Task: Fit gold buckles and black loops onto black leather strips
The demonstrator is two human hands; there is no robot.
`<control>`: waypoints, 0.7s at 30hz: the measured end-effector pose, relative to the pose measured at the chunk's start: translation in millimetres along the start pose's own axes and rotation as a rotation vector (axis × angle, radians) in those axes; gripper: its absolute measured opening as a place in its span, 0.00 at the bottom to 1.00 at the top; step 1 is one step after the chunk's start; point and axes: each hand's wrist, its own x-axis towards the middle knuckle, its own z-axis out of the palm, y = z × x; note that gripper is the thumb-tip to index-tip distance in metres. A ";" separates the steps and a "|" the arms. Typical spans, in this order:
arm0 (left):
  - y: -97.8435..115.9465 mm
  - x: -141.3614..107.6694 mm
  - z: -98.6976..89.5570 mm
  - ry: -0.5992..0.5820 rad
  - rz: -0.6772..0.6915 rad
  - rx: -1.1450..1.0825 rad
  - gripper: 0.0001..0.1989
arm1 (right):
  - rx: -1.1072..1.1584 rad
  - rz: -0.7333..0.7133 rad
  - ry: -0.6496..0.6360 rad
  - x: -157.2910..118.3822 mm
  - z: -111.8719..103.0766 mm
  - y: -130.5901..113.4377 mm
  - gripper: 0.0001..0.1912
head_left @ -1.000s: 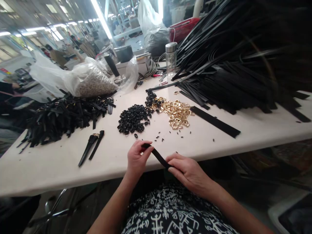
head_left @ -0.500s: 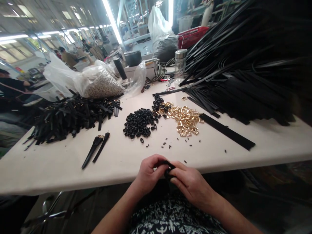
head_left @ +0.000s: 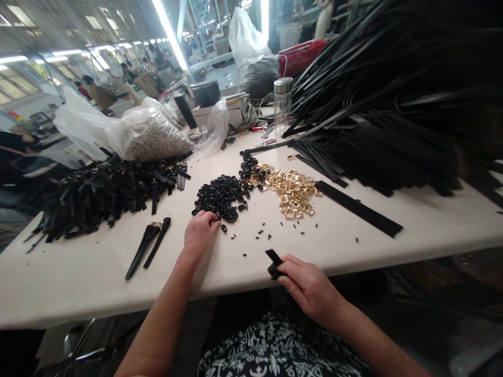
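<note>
My left hand (head_left: 199, 230) reaches to the near edge of a pile of small black loops (head_left: 220, 195). Its thumb and fingertips are pinched together, with a dark bit, apparently one loop, between them. Near the table's front edge, my right hand (head_left: 304, 280) grips a folded black strap (head_left: 274, 257) between thumb and fingers. One end of the strap sticks up to the left, and the rest is partly hidden by the fingers. A single black loop (head_left: 223, 229) lies just right of my left fingertips. Gold rectangular buckles (head_left: 294, 193) are heaped to the right of the black loops.
Two finished-looking strap pieces (head_left: 143, 248) lie left of my left arm, before a heap of black straps (head_left: 98, 191). A plastic bag of small rings (head_left: 157, 139), a glass bottle (head_left: 282, 107) and long black strips (head_left: 373, 141) stand behind. One wide strip (head_left: 359, 209) lies right.
My left hand has let go of the strap and moved forward and left to the black loops. My right hand keeps the strap near the table's front edge. The view has shifted slightly.
</note>
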 end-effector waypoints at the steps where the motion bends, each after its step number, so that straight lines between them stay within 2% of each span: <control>1: 1.1 -0.2 -0.3 0.000 0.003 -0.006 0.04 | 0.000 0.001 0.003 -0.3 -0.3 0.8 0.08; 4: 6.1 -5.2 -1.5 0.003 -0.040 -0.225 0.05 | -0.012 0.000 0.011 -0.2 -1.3 2.5 0.09; 9: 32.8 -27.8 -0.3 -0.113 -0.365 -1.166 0.13 | 0.020 -0.031 0.039 7.5 -3.2 -7.9 0.10; 11: 49.2 -38.2 0.8 -0.131 -0.452 -1.396 0.15 | 0.101 -0.045 0.035 12.3 -4.4 -16.5 0.10; 15: 75.1 -51.1 2.0 -0.156 -0.443 -1.517 0.14 | 0.314 -0.023 -0.048 17.4 -7.2 -31.4 0.14; 18: 84.4 -54.3 2.5 -0.237 -0.421 -1.518 0.21 | 0.497 0.060 -0.130 15.8 -8.8 -36.8 0.17; 21: 90.7 -56.0 3.9 -0.300 -0.414 -1.534 0.16 | 0.651 0.142 -0.174 13.1 -9.8 -38.9 0.18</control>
